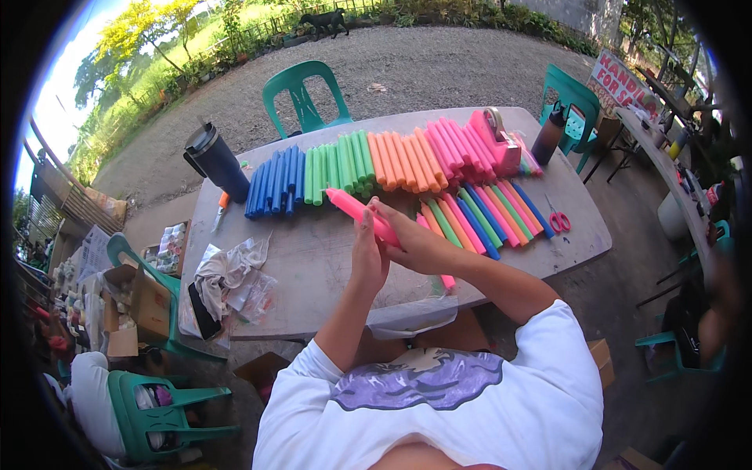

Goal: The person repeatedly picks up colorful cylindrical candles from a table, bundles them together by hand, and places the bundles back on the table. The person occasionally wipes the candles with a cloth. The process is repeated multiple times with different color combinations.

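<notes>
A bright pink candle [350, 205] is between my two hands above the table, its tip pointing to the far left. My left hand [368, 254] holds it from below, palm against it. Wrapped over its near end is my right hand [415, 241]. Beyond them lie rows of blue candles [274, 182], green candles [338, 164], orange candles [406, 160] and pink candles [462, 149]. To the right of my right hand, mixed-colour candles [489, 215] lie side by side. Another pink candle's end [447, 281] shows below my right forearm.
Scissors [558, 219] lie at the right, near a pink tape dispenser [497, 141] and a dark bottle [548, 133]. A tumbler [217, 162] and an orange-handled knife [222, 205] are at the left. White cloth and plastic [231, 274] cover the near left, beside a phone [204, 311].
</notes>
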Motion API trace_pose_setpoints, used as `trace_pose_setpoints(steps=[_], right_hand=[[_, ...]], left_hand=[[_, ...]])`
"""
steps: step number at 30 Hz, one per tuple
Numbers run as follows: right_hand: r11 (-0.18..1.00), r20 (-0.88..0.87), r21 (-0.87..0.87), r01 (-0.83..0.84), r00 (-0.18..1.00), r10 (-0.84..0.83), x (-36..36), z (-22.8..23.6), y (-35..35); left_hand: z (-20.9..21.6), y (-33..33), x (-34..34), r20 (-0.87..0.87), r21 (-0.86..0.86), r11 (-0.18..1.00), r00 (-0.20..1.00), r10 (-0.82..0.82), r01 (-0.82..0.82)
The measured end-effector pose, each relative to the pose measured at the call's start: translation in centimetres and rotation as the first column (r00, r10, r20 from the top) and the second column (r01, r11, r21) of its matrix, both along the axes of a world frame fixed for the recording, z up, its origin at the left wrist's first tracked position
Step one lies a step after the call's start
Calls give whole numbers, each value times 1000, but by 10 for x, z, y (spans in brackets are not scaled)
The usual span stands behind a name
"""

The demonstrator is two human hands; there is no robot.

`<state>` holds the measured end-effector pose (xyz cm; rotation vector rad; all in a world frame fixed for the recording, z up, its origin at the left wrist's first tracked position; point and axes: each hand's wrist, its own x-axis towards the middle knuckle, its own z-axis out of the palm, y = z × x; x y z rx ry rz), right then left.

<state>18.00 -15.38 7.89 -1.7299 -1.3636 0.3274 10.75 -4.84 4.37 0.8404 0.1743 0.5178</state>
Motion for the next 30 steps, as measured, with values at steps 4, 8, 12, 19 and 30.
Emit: trace_pose_setpoints(steps=[4, 8, 12, 19, 30], right_hand=[[830, 271, 310, 463, 794, -544, 101, -5, -14], [544, 301, -137, 828, 558, -773, 202, -4, -31], [529, 402, -146, 836, 539, -740, 270, -49, -37], [501, 662, -136, 855, 454, -596, 187, 12, 1], [994, 947, 41, 99, 312, -70, 64, -31, 132]], left_hand=[[-7, -37, 15, -187, 906, 401, 978, 89, 136], [-69, -74, 17, -118, 922, -317, 942, 315, 222], [-44, -71, 8, -200, 955, -152, 933, 298, 253], [-36, -50, 0, -340, 882, -162, 835, 433, 443], [-14, 34, -87, -334, 903, 423, 735, 589, 72]])
